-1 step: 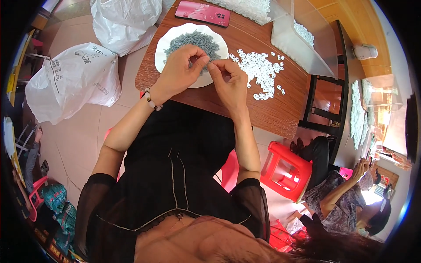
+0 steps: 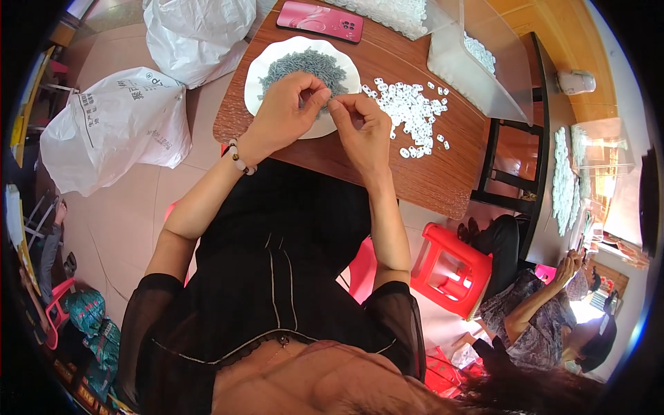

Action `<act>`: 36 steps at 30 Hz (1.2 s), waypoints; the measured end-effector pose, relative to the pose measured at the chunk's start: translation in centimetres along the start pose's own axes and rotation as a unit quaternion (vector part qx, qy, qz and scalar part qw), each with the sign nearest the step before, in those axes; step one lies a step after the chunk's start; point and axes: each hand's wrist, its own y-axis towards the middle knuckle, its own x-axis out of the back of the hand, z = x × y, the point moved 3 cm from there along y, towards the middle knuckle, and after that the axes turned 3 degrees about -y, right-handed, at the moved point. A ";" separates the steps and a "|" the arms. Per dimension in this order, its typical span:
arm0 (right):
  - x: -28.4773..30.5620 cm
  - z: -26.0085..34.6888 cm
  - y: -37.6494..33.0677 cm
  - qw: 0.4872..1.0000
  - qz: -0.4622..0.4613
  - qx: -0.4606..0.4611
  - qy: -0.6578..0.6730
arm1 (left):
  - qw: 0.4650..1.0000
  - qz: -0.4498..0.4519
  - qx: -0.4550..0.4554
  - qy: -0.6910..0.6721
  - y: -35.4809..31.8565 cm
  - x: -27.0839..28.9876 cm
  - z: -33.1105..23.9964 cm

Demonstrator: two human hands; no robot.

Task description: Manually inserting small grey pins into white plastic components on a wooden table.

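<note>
Over the near edge of a white scalloped plate (image 2: pixel 254 77), my two hands meet fingertip to fingertip. My left hand (image 2: pixel 285 116) is closed in a pinch, thumb against forefinger, with a beaded bracelet (image 2: pixel 239 158) at its wrist. The fingers of my right hand (image 2: pixel 365 131) are pinched together close beside it. Whatever lies between the fingertips is too small to make out. A heap of small grey-green rod-shaped pieces (image 2: pixel 304 63) fills the plate, partly covered by my left hand. To the right of my right hand, small white oval pieces with holes (image 2: pixel 413 114) are scattered on the brown wooden table (image 2: pixel 443 176).
A pink phone (image 2: pixel 319 21) lies behind the plate. Pale upright panels (image 2: pixel 477 76) stand at the table's right, near more white pieces (image 2: pixel 394 14). White sacks (image 2: pixel 117 131) are on the floor at left. A red stool (image 2: pixel 453 270) and a seated person (image 2: pixel 532 318) are at right.
</note>
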 end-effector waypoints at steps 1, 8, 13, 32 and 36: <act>0.0 0.0 0.0 1.000 -0.010 0.002 0.008 | 1.000 0.000 0.000 0.000 -0.2 -0.2 0.2; -0.1 1.3 0.3 0.986 -0.047 0.138 -0.081 | 1.000 -0.001 0.020 -0.011 -0.5 -0.9 0.6; -0.1 1.5 0.2 0.991 -0.052 0.109 -0.055 | 0.999 -0.035 -0.004 -0.005 -0.6 -1.1 0.2; -1.0 -0.4 -0.1 0.977 -0.014 -0.080 0.197 | 0.981 -0.119 -0.087 0.123 -1.3 -1.6 -0.4; -1.0 -0.2 -0.2 0.978 -0.017 -0.071 0.193 | 0.983 -0.135 -0.064 0.110 -1.5 -1.9 -0.3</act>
